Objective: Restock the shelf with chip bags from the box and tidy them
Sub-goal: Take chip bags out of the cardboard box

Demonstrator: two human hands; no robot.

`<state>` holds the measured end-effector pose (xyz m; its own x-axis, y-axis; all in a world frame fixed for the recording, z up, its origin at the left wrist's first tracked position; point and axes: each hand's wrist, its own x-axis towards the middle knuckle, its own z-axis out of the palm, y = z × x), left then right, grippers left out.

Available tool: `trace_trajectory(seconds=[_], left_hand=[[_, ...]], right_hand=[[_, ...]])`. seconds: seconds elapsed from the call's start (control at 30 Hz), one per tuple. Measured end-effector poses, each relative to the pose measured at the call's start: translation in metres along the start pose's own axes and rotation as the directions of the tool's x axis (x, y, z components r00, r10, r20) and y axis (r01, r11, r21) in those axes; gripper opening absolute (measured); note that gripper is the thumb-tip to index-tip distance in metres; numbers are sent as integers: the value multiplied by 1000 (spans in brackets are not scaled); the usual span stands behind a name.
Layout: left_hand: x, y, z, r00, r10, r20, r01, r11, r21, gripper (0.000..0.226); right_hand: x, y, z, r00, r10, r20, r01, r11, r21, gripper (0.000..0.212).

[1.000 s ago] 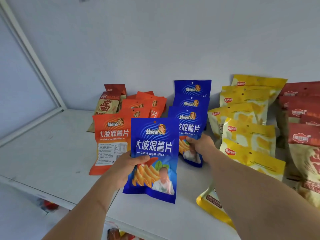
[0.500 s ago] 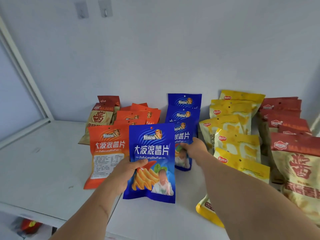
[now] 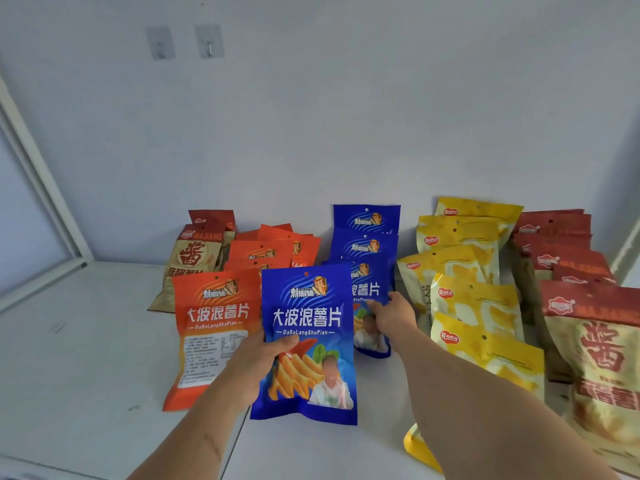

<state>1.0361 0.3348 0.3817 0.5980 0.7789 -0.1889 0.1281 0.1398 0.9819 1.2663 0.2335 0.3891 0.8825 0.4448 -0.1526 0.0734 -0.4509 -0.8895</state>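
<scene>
The left hand [image 3: 258,355] grips a blue chip bag [image 3: 306,344] by its left edge, thumb curled over the front just below the printed title and the other fingers hidden behind the pack; the bag is held upright in front of the white shelf [image 3: 79,341], its lower edge hanging level with the shelf's front part. The right hand [image 3: 391,315] reaches farther in and pinches the front bag of the blue row [image 3: 367,289], its fingers closed on that bag's right edge at mid-height. This row of blue bags leans back in overlapping steps toward the wall [image 3: 311,133]. Just left of it an orange row [image 3: 216,334] stands the same way, its front bag showing a white nutrition panel and touching, or at least overlapped by, the held bag. Behind the orange row, near the wall, sit two tan and red bags [image 3: 194,258]. To the right of the blue row come a yellow row [image 3: 474,306] and then a row of red-topped bags [image 3: 588,323], whose nearest pack runs out past the right border of the view. The shelf's left half lies bare as far as the white frame [image 3: 38,188] slanting along its side. Two clear adhesive hooks [image 3: 185,41] are stuck high on the wall.
</scene>
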Motion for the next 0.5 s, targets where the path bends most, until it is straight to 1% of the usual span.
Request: trace_trajectory(seconds=[0.03, 0.1, 0.17, 0.2, 0.23, 0.27, 0.33, 0.37, 0.43, 0.47, 0.5], left_hand=[[2, 0, 3, 1000, 7, -6, -7, 1000, 3, 37], [6, 3, 11, 1000, 12, -8, -11, 1000, 28, 35], [11, 4, 17, 1000, -1, -2, 1, 998, 59, 29], [14, 5, 21, 1000, -6, 5, 6, 998, 70, 24], [16, 6, 25, 1000, -19, 8, 19, 997, 81, 17], [18, 7, 28, 1000, -28, 13, 27, 995, 98, 12], [27, 5, 34, 999, -40, 5, 39, 991, 132, 10], [32, 3, 37, 999, -42, 1, 41, 989, 143, 10], [40, 0, 43, 999, -39, 2, 38, 988, 152, 11], [44, -2, 46, 999, -35, 7, 34, 987, 160, 15], [48, -2, 49, 999, -32, 13, 30, 986, 166, 17]], right_hand=[[-1, -1, -3, 1000, -9, -13, 8, 1000, -12, 47], [-4, -2, -9, 996, -86, -12, 83, 985, -148, 48], [-10, -5, -17, 988, -154, 35, 156, 923, -351, 51], [-17, -8, -23, 984, -172, 49, 176, 888, -425, 55], [-24, -10, -27, 970, -223, 93, 238, 816, -526, 59], [-30, -10, -32, 953, -264, 150, 298, 722, -624, 57], [-43, -4, -38, 927, -312, 207, 350, 523, -777, 49], [-53, 0, -41, 913, -340, 224, 370, 461, -807, 46], [-72, 13, -41, 898, -344, 276, 396, 355, -847, 41], [-81, 19, -40, 895, -327, 304, 408, 323, -854, 38], [-89, 23, -39, 889, -315, 331, 427, 317, -847, 36]])
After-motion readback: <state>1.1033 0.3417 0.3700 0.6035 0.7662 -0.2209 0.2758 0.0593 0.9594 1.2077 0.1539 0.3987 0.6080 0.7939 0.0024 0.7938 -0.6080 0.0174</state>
